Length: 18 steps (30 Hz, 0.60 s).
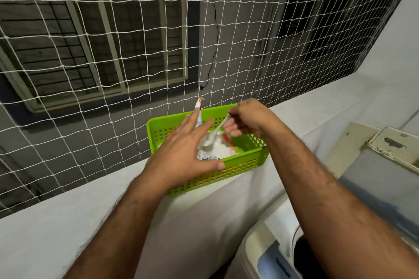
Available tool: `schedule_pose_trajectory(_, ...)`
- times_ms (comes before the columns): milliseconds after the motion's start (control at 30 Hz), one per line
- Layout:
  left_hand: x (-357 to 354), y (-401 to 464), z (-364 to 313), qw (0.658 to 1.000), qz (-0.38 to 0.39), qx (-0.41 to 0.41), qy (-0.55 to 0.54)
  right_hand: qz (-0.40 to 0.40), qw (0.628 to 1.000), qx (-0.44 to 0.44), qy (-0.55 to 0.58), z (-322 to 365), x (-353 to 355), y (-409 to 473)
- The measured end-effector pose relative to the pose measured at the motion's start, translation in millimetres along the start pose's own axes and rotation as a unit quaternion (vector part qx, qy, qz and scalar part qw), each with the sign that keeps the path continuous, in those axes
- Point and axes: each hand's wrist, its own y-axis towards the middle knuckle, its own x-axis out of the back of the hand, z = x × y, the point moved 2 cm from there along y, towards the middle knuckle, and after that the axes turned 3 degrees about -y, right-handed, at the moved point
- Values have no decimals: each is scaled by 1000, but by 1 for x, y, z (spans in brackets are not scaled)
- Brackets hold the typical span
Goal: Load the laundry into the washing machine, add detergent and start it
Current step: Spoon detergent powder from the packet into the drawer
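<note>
On the white ledge below the netting [136,29], a green basket [240,161] holds an opened detergent packet [208,149]. The left hand [181,152] lies flat with fingers spread, steadying the packet's side, thumb along the basket rim. The right hand [247,118] pinches a spoon [218,128] handle, its bowl dipped in the white powder. The packet looks thin, crinkly and floppy, so bracing it near the mouth seems wise. Powder is light and spills easily. The washing machine [283,244] sits lower right.
</note>
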Motion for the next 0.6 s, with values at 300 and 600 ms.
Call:
schedule_pose_trajectory(300, 5, 6, -8, 1000, -10, -13, 4, -61, 995, 30, 79, -3, 49, -22)
schedule_pose_trajectory(600, -35, 41, -93, 994, -12, -108, -7, -174, 971, 39, 159, -47, 157, -71)
